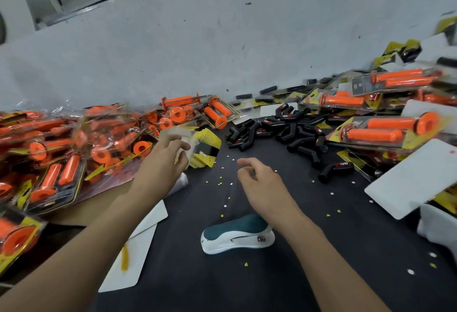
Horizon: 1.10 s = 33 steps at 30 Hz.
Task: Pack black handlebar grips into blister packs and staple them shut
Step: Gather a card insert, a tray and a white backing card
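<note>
left hand (163,160) is pinching a motion-blurred clear plastic blister pack (197,142) with yellow-black card, grip unclear – right hand (259,183) hovering loosely curled, empty

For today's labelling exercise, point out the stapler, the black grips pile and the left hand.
stapler (235,228), head view, teal top
pile of black grips (291,136), head view, heap's middle
left hand (160,163), head view, back of hand

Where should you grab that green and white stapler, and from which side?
Probably from above, with the right hand, which hovers empty nearby. The stapler lies flat on its white base, teal hump up, so a palm fits over the hump with fingers down its long sides. Keep off the end where the metal mouth shows. The left hand holds a blister pack.
</note>
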### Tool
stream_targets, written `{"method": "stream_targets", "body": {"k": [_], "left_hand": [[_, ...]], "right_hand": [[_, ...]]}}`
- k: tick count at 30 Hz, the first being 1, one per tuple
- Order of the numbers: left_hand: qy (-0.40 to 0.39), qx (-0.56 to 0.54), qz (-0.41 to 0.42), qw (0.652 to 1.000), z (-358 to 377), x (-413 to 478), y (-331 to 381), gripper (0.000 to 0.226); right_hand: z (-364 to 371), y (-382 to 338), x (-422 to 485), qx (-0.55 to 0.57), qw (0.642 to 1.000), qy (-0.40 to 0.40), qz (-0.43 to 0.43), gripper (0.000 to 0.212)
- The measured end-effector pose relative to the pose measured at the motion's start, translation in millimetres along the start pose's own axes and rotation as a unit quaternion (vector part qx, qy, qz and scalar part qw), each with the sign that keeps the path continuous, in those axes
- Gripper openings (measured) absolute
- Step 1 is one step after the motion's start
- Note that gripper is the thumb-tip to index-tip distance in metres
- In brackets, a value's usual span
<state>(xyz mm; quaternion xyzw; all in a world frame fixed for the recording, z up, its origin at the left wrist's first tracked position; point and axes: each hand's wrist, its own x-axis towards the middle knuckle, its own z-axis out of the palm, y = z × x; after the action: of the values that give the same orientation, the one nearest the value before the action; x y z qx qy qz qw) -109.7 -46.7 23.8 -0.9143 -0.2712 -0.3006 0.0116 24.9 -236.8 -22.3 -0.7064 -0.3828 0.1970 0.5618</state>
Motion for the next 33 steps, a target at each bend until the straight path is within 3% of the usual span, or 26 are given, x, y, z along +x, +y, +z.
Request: {"method": "stream_targets", "body": {"k": [7,11,12,13,15,16,17,18,19,22,25,26,27,29,31,33], "left_hand": [[0.049,-0.030,0.038,0.998,6.9,-9.7,0.9,0.014],[0.101,-0.201,-0.023,0.974,-4.6,-10.3,29.8,0.017],[0.092,-0.299,-0.070,0.947,-8.5,-9.3,42.2,0.021],[0.065,-0.415,-0.128,0.898,-12.5,-9.1,54.9,0.023],[-0.026,-0.649,-0.219,0.728,-16.5,-13.1,79.6,0.013],[-0.066,-0.724,-0.247,0.641,-15.4,-17.4,90.6,0.010],[-0.099,-0.768,-0.265,0.575,-12.5,-23.3,101.4,0.011],[-0.128,-0.791,-0.272,0.533,-7.6,-29.4,112.1,0.012],[-0.155,-0.794,-0.273,0.521,-2.7,-35.0,122.3,0.015],[-0.212,-0.715,-0.298,0.596,16.4,-42.7,143.6,0.025],[-0.202,-0.617,-0.338,0.681,28.7,-31.8,150.1,0.020],[-0.211,-0.575,-0.320,0.723,31.0,-24.0,152.5,0.019],[-0.223,-0.504,-0.277,0.787,35.4,-14.6,153.8,0.017],[-0.254,-0.325,-0.144,0.899,50.9,9.3,156.8,0.015],[-0.300,-0.191,-0.040,0.934,67.9,31.2,163.1,0.021],[-0.331,-0.146,-0.001,0.932,86.2,47.9,170.8,0.024]], "right_hand": [[-2.3,3.6,1.4,-0.025,1.000,0.014,-0.007,0.034],[1.5,3.5,4.7,0.015,1.000,0.024,-0.012,0.034],[1.5,2.2,5.6,0.047,0.998,0.031,-0.005,0.037],[0.7,0.8,7.1,0.095,0.995,0.040,0.010,0.043],[-4.4,-2.9,9.3,0.235,0.968,0.055,0.067,0.056],[-8.7,-4.3,9.6,0.300,0.948,0.060,0.089,0.056],[-14.1,-5.3,9.6,0.341,0.932,0.068,0.099,0.047],[-20.0,-5.5,8.8,0.358,0.925,0.083,0.100,0.035],[-26.1,-4.8,7.0,0.362,0.922,0.100,0.098,0.024],[-50.0,5.0,-0.6,0.273,0.947,0.146,0.082,0.014],[-83.0,18.7,-9.5,-0.031,0.989,0.143,0.020,0.021],[-93.5,21.2,-11.7,-0.135,0.984,0.119,0.007,0.024],[-102.2,22.4,-13.4,-0.219,0.972,0.087,0.007,0.025],[-115.7,25.0,-16.2,-0.308,0.951,0.025,0.035,0.025],[-124.1,29.5,-20.7,-0.341,0.938,-0.012,0.058,0.023],[-129.5,36.7,-25.9,-0.373,0.926,-0.032,0.052,0.018]]}}
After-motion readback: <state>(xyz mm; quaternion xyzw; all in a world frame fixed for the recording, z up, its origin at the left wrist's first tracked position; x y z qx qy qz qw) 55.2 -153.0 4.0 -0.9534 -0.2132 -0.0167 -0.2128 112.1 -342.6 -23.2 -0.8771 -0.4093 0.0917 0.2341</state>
